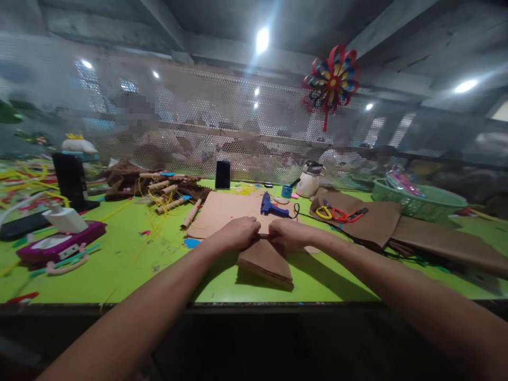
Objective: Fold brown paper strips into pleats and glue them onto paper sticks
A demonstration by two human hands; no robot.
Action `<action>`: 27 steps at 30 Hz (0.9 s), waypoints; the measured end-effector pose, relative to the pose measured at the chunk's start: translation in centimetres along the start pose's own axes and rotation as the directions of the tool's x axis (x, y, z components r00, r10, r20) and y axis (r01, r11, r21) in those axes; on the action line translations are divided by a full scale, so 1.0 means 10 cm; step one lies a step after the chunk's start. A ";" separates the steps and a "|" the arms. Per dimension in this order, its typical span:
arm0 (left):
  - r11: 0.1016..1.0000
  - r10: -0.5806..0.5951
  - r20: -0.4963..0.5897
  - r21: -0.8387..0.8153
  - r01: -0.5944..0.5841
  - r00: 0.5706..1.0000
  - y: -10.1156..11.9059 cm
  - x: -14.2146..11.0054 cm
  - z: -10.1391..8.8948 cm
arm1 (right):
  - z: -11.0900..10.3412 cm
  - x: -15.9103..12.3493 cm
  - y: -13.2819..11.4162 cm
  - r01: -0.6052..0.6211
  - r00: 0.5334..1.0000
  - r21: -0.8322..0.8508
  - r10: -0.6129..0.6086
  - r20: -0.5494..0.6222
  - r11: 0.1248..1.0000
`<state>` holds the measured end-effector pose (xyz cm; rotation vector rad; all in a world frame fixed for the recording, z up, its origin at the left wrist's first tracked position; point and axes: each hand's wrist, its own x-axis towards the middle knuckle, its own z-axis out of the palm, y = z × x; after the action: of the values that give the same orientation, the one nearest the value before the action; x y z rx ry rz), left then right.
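Folded brown paper (pixel 265 263): between the forearms, layered, wider end toward the table's near edge, narrow far end up at the hands. Left hand (pixel 244 232) has curled fingers pinching the left side of that far end; right hand (pixel 283 234) does the same on the right. Hands close together, fingertips hide most of the pinched part, so can't tell how it's folded there.

Tan sheet (pixel 216 211) lies flat beyond and left of the hands, partly covered by them. Blue glue gun (pixel 273 206) sits just past the hands; closest obstacle on the far side. Black cord (pixel 313 217) runs right from near it.

Right: red- and yellow-handled tools (pixel 337 213) on brown paper sheets (pixel 375 217), green basket (pixel 420 200) behind. Left: blue scrap (pixel 192 243) near the left forearm, paper rolls (pixel 169 190) with yellow strands, purple power strip (pixel 63 243) farther out. Green table (pixel 127 270) under it all.
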<state>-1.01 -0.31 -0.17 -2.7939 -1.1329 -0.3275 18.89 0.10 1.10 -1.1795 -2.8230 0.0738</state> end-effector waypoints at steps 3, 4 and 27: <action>1.000 -0.024 -0.031 -0.005 0.024 0.999 0.01 -0.04 0.00 | 0.02 0.07 -0.09 -0.004 1.000 -0.106 0.006 0.017 0.994; 1.000 -0.028 -0.041 -0.015 0.027 0.999 0.01 -0.05 0.00 | 0.01 0.08 -0.11 -0.003 0.999 -0.131 0.007 0.032 0.991; 0.670 -0.164 0.158 -0.706 0.228 0.974 -0.20 -0.14 -0.42 | 0.00 -0.01 -0.26 0.096 0.913 -0.279 -0.196 -0.357 0.956</action>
<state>-4.02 -0.55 3.60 -3.3575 -1.6241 -0.8671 17.14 -1.80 1.29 -0.8917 -2.6076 -0.4913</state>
